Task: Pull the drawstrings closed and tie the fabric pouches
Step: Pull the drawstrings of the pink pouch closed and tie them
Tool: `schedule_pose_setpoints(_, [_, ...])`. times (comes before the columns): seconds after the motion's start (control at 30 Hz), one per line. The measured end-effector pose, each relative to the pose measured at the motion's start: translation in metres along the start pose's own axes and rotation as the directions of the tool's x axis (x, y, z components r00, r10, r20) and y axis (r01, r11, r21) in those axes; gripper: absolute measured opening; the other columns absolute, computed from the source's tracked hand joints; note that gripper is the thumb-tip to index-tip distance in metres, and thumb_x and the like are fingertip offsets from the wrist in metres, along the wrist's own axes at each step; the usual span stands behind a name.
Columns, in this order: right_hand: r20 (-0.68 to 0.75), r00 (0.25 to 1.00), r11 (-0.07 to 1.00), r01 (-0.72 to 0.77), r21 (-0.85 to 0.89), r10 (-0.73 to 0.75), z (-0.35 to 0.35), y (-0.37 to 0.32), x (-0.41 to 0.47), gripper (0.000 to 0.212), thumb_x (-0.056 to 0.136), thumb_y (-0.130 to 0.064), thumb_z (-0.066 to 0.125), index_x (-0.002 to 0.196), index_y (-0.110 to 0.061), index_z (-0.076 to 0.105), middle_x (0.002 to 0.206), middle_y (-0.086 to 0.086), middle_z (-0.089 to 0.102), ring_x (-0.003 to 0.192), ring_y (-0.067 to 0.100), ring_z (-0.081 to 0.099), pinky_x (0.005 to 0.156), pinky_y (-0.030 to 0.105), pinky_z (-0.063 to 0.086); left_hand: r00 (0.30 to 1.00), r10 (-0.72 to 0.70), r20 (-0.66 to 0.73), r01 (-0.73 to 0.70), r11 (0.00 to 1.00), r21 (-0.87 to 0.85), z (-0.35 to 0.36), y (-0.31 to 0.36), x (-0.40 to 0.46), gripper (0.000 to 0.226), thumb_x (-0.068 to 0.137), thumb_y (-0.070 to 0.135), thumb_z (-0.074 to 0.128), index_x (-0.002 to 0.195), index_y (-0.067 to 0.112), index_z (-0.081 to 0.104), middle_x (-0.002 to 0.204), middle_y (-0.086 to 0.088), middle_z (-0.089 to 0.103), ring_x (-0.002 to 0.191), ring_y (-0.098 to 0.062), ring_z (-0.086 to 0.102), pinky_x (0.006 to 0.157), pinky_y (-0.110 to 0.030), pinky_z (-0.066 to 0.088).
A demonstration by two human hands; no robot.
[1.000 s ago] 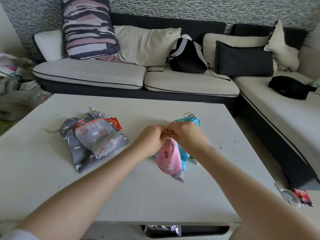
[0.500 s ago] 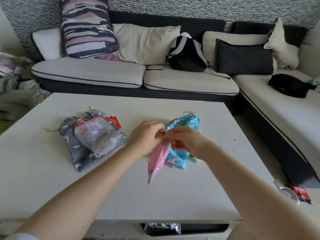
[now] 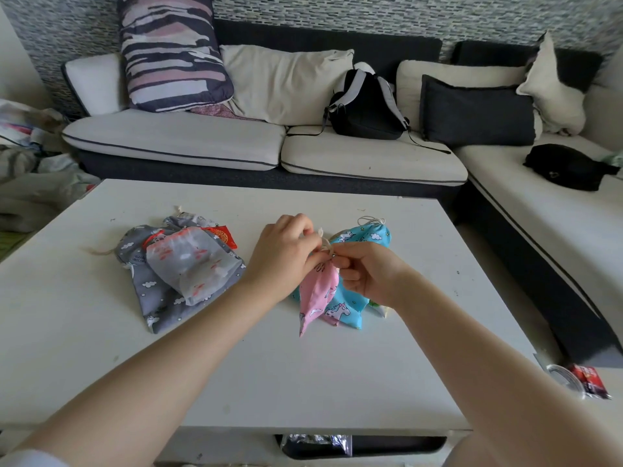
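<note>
Your hands have drawn slightly apart: left hand [image 3: 286,252] and right hand [image 3: 365,273] each pinch the cord [image 3: 325,246] at the pink pouch [image 3: 318,294] neck, above the table [image 3: 303,375]. Knot likely mid-tie.

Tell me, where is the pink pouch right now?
The pink pouch hangs in the middle of the head view, its top pinched by the left hand and right hand, over the white table and in front of the blue pouch.
</note>
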State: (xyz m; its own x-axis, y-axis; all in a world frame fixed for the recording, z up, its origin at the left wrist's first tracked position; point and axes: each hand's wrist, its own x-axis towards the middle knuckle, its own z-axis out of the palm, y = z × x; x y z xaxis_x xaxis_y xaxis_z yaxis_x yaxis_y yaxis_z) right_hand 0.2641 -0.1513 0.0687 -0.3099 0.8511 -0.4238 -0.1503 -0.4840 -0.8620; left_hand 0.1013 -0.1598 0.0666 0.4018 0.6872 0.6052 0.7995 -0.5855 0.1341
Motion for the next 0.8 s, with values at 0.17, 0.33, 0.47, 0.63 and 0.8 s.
schedule_pose_setpoints(0.17, [-0.083,0.995,0.98,0.028,-0.199,-0.046,-0.001,-0.001,-0.002,0.016,0.087,-0.005,0.053,0.076,-0.012,0.064,0.043,-0.003,0.046,0.037,0.007,0.038,0.037,0.014,0.03,0.961,-0.021,0.276,-0.043,0.974,0.224,0.011,0.0,-0.002,0.028,0.093,0.028,0.044,0.1,0.01,0.064,0.1,-0.007,0.057,0.095,-0.028,0.052,0.067,-0.031,0.029])
schedule_pose_setpoints(0.33, [-0.168,0.974,0.926,0.078,-0.37,-0.149,-0.005,0.0,-0.003,0.018,0.087,-0.001,0.049,0.079,-0.017,0.052,0.036,-0.006,0.041,0.032,0.008,0.03,0.034,0.015,0.025,0.847,-0.404,0.346,0.307,0.903,0.302,0.013,-0.009,-0.005,0.03,0.091,0.029,0.041,0.075,0.008,0.056,0.091,-0.01,0.058,0.073,-0.033,0.055,0.045,-0.025,0.015])
schedule_pose_setpoints(0.47, [-0.078,0.982,0.907,0.127,-0.402,-0.172,0.007,0.01,0.003,0.026,0.087,0.005,0.044,0.073,-0.016,0.048,0.034,-0.009,0.036,0.031,0.006,0.026,0.033,0.013,0.022,0.687,-0.582,0.435,0.455,0.811,0.367,0.02,-0.02,-0.002,0.025,0.092,0.019,0.041,0.081,0.007,0.06,0.098,-0.014,0.065,0.082,-0.033,0.06,0.059,-0.024,0.035])
schedule_pose_setpoints(0.63, [-0.077,0.979,0.922,0.152,-0.356,-0.191,0.011,0.018,0.01,0.026,0.087,0.005,0.043,0.074,-0.016,0.048,0.039,-0.006,0.035,0.035,0.007,0.027,0.036,0.015,0.023,0.739,-0.549,0.391,0.374,0.816,0.44,0.026,-0.026,0.001,0.026,0.089,0.005,0.04,0.104,0.006,0.061,0.109,-0.012,0.058,0.096,-0.035,0.062,0.067,-0.031,0.039])
schedule_pose_setpoints(0.8, [-0.102,0.957,0.817,0.173,-0.55,-0.272,-0.002,0.017,0.009,0.013,0.092,-0.014,0.051,0.08,-0.013,0.054,0.043,-0.007,0.056,0.039,0.008,0.056,0.045,0.017,0.034,0.864,-0.474,0.169,0.495,0.862,-0.111,0.022,-0.026,0.002,0.018,0.091,0.014,0.045,0.087,0.008,0.061,0.089,-0.005,0.059,0.073,-0.021,0.055,0.059,-0.029,0.035])
